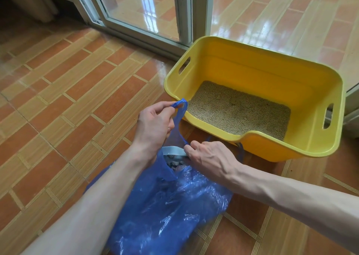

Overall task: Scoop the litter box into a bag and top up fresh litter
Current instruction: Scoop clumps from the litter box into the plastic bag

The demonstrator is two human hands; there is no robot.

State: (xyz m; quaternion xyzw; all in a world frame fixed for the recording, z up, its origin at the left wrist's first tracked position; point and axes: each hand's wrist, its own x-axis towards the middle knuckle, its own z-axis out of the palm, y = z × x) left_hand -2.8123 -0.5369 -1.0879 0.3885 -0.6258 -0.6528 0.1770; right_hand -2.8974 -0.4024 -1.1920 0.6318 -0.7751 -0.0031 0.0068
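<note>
Glossy orange-brown floor tiles [64,91] carry everything in view, with a sliding glass door [143,9] behind. The yellow litter box [320,91] stands on the floor just in front of the door track, its low pouring lip turned toward the person, so the contents can be reached from the near side. The litter [239,112] lies in a shallow layer with a few lumps on its surface, which suggests that the top-up is not yet done. The blue bag [171,212] lies on the floor directly before the box, placed close so scooped material travels a short way. The left hand [155,122] pinches one bag handle [179,104] and lifts it, holding that side of the mouth up and open. The right hand [207,155] has its fingers curled on the opposite edge of the bag and on the grey scoop [171,151], which sits in the bag mouth; which of the two the fingers clamp cannot be told. Dark clumps [174,164] show inside the bag below the scoop.
</note>
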